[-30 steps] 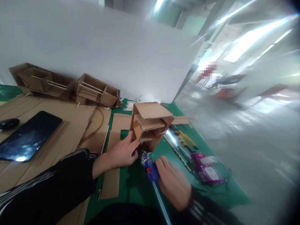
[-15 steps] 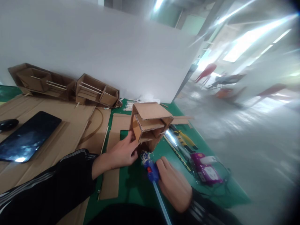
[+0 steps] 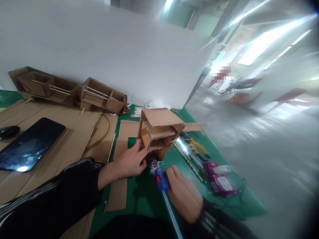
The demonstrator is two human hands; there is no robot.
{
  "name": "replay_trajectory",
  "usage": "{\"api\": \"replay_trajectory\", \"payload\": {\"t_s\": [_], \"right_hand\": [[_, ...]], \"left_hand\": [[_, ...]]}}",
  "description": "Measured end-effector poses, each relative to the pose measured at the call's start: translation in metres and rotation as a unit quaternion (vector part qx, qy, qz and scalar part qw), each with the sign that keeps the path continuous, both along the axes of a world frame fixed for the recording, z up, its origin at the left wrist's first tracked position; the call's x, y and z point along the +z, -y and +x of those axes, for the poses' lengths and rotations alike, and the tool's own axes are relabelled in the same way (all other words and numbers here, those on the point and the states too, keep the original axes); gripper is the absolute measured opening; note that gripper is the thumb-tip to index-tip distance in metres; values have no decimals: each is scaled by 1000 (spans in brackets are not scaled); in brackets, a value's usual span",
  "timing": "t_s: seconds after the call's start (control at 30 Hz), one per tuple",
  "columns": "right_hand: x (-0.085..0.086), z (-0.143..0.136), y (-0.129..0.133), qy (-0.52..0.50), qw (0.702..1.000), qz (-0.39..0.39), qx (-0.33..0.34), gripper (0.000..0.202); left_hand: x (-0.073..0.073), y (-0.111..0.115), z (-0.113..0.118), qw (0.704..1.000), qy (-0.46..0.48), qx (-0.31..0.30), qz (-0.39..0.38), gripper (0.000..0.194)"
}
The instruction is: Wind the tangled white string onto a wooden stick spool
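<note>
A small cardboard box with inner shelves [image 3: 163,118] is tilted above the green table, its open side toward me. My left hand [image 3: 132,158] grips its lower left edge, thumb and fingers closed on the cardboard. My right hand [image 3: 185,192] is wrapped around a blue hot glue gun [image 3: 160,179] with a red part on its body. A long translucent glue stick [image 3: 171,214] sticks out of the gun's back end toward me. The gun's nozzle, covered in stringy dried glue, is at the underside of the box; the exact contact point is hidden.
Right of the box lie yellow-black pliers [image 3: 199,149] and a purple packet [image 3: 219,179]. A black tablet [image 3: 32,144] and a mouse [image 3: 9,132] rest on flat cardboard [image 3: 72,122]. Cardboard compartment boxes [image 3: 99,96] stand along the white panel [image 3: 119,49].
Almost nothing differs. My right hand and the glue gun have shifted very slightly; my left hand keeps its hold on the box.
</note>
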State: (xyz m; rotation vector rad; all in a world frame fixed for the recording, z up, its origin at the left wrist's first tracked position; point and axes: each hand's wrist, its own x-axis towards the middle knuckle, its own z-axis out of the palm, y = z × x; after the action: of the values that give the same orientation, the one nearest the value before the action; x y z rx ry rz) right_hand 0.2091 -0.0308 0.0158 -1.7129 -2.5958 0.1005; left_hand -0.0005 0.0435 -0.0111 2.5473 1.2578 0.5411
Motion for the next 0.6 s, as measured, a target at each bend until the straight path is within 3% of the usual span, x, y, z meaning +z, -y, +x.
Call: {"api": "replay_trajectory", "payload": {"t_s": [0.4, 0.6], "right_hand": [[-2, 1, 3, -10, 1000, -12, 1, 23], [-2, 3, 4, -5, 1000, -18, 4, 25]], "left_hand": [[-1, 0, 0, 1000, -3, -3, 4, 38], [-2, 0, 1, 1000, -2, 0, 7, 46]]}}
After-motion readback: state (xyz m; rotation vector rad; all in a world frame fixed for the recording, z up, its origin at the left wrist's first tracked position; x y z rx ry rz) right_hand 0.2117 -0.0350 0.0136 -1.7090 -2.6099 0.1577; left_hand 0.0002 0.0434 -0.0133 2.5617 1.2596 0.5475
